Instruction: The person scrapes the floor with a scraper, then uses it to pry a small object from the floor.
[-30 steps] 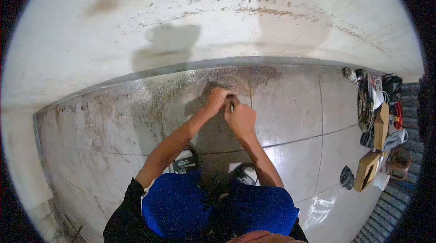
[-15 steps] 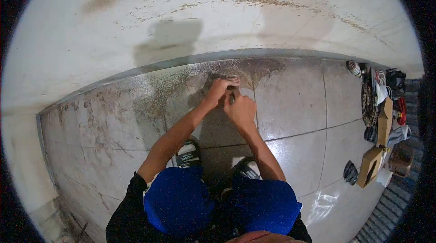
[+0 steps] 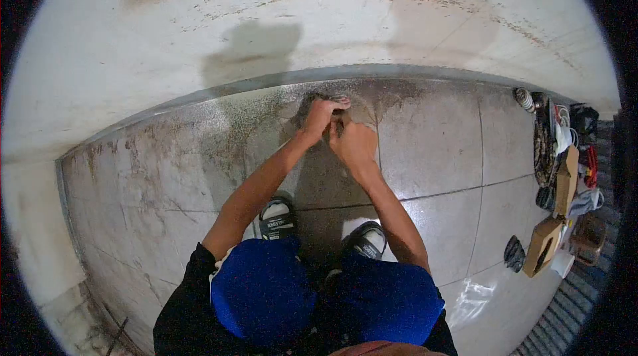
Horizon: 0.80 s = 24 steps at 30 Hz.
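The left hand (image 3: 319, 117) and right hand (image 3: 355, 146) have edged toward the wall (image 3: 332, 30), bringing the work nearer its base. The right fingers clench a small dark object (image 3: 341, 117) near the wall; the left's grip I cannot tell.

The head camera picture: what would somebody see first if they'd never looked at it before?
Probably the bright blue clothing over the person's knees, at the bottom middle. Just above the picture's middle, the left hand and right hand are close together by the stained floor. At the far right, a brown cardboard box sits among a jumble of things.
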### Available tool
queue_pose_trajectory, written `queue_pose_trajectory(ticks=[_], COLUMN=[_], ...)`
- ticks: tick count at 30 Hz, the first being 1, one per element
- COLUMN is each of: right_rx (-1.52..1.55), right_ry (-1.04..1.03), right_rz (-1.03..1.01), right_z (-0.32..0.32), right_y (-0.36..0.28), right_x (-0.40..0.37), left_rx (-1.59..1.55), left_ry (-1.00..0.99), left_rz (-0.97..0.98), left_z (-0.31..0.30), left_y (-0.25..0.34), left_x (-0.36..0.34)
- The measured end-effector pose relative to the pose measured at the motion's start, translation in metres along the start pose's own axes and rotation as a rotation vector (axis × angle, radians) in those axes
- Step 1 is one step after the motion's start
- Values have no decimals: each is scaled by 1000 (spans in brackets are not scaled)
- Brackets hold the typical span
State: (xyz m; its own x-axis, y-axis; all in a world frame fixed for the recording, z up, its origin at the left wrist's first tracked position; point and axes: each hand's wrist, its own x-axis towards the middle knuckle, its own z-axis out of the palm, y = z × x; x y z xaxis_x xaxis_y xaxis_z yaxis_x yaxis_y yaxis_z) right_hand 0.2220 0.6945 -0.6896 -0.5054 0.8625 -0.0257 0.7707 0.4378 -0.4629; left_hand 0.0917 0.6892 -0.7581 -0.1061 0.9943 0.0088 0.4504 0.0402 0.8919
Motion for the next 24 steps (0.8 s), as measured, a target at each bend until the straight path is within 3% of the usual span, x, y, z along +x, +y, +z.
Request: queue_pose_trajectory(ticks=[7,8,11,14,17,20,23,24], right_rx=[9,14,17,7,9,47,52,47], right_ry=[-42,-36,-87,-92,4,-12,12,14], right_rz=[3,-7,-43,-4,12,-58,-36,-38], right_z=[-5,-5,-7,9,5,4,6,6], right_y=[-23,-23,-24,-18,-27,-22,-19,-21], right_x=[7,14,9,-14,-5,17,6,5], left_rx=[-118,-73,-353,67,-224,-287,-21,-101], left_ry=[3,-108,-34,11,-40,53,14,10], left_rz=[166,0,59,157,-72,-91,-70,-80], left_z=[-12,-25,-19,-4,-9,-14,-15,-14], left_y=[-12,0,-2,-33,-34,-18,-15,-22], left_x=[-1,2,-6,-13,-5,3,0,-1])
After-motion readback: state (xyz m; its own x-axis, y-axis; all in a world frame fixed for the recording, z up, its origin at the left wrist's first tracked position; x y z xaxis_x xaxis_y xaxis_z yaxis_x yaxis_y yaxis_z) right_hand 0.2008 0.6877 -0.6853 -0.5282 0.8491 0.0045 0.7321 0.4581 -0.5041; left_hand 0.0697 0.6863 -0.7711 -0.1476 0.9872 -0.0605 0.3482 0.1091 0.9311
